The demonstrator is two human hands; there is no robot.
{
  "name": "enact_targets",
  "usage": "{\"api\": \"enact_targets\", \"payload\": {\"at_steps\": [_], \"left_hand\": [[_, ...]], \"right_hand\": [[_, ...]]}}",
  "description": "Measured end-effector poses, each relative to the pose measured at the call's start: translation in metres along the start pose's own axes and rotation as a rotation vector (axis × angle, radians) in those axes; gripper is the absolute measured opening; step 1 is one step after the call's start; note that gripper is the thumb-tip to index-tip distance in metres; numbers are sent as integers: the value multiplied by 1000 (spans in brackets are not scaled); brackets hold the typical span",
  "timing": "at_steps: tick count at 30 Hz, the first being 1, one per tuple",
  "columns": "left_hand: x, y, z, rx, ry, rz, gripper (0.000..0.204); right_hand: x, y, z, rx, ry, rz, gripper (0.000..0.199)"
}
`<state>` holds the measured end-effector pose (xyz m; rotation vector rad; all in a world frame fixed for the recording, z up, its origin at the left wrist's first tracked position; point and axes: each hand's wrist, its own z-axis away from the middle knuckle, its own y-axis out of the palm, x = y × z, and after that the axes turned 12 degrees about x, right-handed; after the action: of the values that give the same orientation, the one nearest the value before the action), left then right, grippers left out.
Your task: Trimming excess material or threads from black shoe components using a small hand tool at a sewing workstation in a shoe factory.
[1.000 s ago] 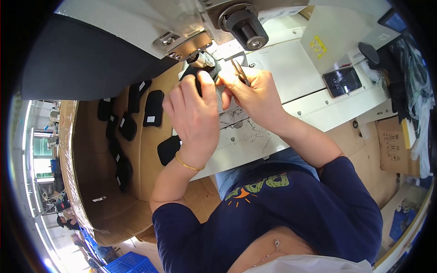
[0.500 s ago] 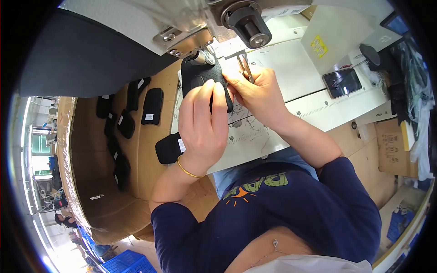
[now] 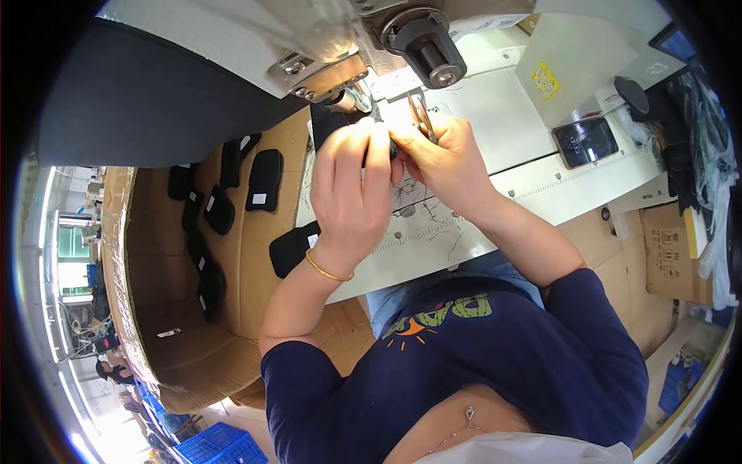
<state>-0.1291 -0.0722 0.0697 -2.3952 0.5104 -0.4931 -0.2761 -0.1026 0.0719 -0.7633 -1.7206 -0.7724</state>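
The sewing machine head (image 3: 325, 46) overhangs closely above; white table (image 3: 541, 178) rightward lies open.

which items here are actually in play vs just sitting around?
In play: left hand, right hand, black piece under both, snips in right hand, sewing machine.
Idle: black pieces in cardboard box, small screen, blue crate.

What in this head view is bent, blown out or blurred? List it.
Head view: fisheye bends the white sewing table edge and the cardboard box wall toward the black rim; daylight at the lower left rim is blown out; the sewing machine head, close to the lens, looks soft; left hand and right hand are fairly sharp, evenly lit, with only faint shadows under them.
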Motion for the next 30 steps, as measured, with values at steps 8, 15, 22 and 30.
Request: {"api": "enact_targets", "payload": {"at_steps": [8,15,22,30], "left_hand": [[4,6,12,-38,-79,-181,27],[32,-9,18,165,-219,114,40],[62,-39,37,685,-983,1450,39],[52,-23,41,837,-983,1732,42]], "right_hand": [[-27,-2,7,13,-137,-160,27],[-17,-22,27,279,79,77,27],[-55,-24,26,36,-332,970,31],[-60,-28,17,254,-447,1057,32]]}}
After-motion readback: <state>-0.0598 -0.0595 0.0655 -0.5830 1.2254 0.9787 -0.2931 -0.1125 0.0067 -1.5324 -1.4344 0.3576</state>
